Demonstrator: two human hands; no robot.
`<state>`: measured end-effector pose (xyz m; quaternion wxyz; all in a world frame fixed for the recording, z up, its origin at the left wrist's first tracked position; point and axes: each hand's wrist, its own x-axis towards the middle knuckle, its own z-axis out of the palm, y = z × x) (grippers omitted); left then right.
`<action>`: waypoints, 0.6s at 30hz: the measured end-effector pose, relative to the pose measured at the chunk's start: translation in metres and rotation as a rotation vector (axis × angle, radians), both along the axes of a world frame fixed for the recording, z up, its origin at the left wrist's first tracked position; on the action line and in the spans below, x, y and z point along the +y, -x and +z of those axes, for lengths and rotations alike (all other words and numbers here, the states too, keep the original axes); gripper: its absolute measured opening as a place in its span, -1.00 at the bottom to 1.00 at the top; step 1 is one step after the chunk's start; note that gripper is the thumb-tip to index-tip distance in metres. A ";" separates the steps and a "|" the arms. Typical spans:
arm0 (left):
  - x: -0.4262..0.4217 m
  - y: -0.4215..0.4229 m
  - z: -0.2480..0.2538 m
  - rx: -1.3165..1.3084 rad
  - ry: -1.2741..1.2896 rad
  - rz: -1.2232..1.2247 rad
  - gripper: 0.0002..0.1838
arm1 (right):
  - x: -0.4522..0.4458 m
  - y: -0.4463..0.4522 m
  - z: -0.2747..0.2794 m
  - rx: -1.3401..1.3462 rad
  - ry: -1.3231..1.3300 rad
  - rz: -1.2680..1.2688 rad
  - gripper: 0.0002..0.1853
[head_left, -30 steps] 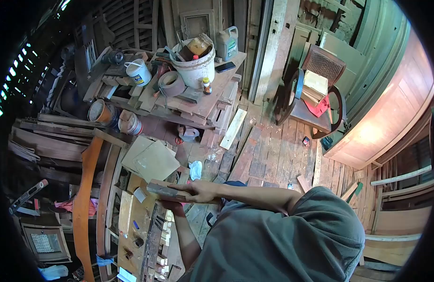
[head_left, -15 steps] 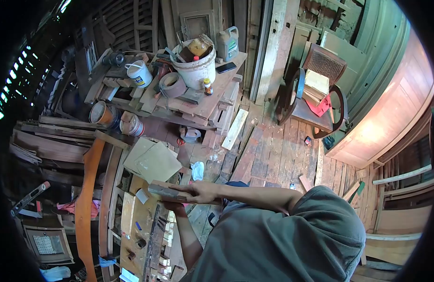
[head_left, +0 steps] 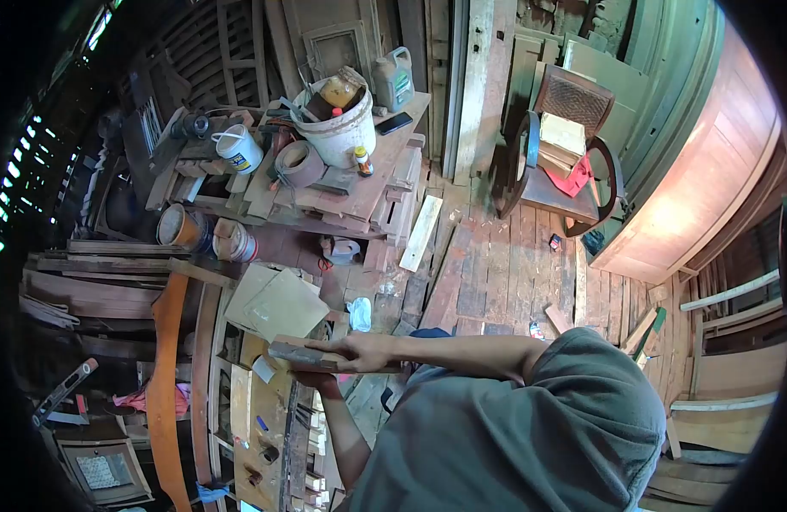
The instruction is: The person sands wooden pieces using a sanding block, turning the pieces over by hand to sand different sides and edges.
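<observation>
Bench sits low by the hands, prob. for easy reach; pale sheets overlap flat, likely to save room. Wood block is over bench's far end, R hand clamped on it from above, L hand just under, prob. for support, but fingers hidden, can't tell if closed. Qty: 1 bench, 2+ sheets, 1 block, 2 hands, 1 blue pen.

1. Premises: a woodworking workshop, cluttered.
2. Near the fingers: a stained workbench.
3. Beyond the fingertips, well apart: stacked boards and a curved orange-brown board.
4. Farther from the fingers: a rough table bearing a grimy bucket.
5. Plank floor: wood offcuts, well clear of the fingers.
</observation>
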<state>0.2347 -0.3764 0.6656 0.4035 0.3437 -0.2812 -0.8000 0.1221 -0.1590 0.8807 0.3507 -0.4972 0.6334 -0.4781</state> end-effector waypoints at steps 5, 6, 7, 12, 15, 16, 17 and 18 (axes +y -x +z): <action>-0.007 0.000 -0.007 -0.081 0.271 -0.097 -0.34 | -0.001 0.005 0.003 0.020 -0.069 0.018 -0.15; -0.013 -0.001 -0.014 -0.114 0.321 -0.128 -0.31 | -0.005 0.004 -0.010 0.025 -0.037 0.006 -0.15; -0.018 -0.002 -0.020 -0.147 0.371 -0.159 -0.28 | -0.006 0.004 -0.013 0.028 -0.006 -0.006 -0.15; -0.020 0.004 -0.028 -0.127 0.392 -0.135 -0.29 | -0.005 0.008 -0.006 0.046 -0.014 -0.015 -0.16; -0.018 0.009 -0.014 -0.014 0.245 -0.107 -0.36 | -0.003 0.009 0.003 0.035 -0.060 -0.014 -0.15; -0.015 0.012 -0.008 0.009 0.200 -0.085 -0.34 | -0.003 0.009 0.005 0.029 -0.076 -0.016 -0.15; -0.012 0.014 -0.003 0.032 0.153 -0.061 -0.32 | -0.003 0.009 0.003 0.028 -0.066 -0.025 -0.14; -0.013 0.015 -0.005 0.019 0.132 -0.067 -0.31 | -0.003 0.008 0.001 0.027 -0.058 -0.035 -0.13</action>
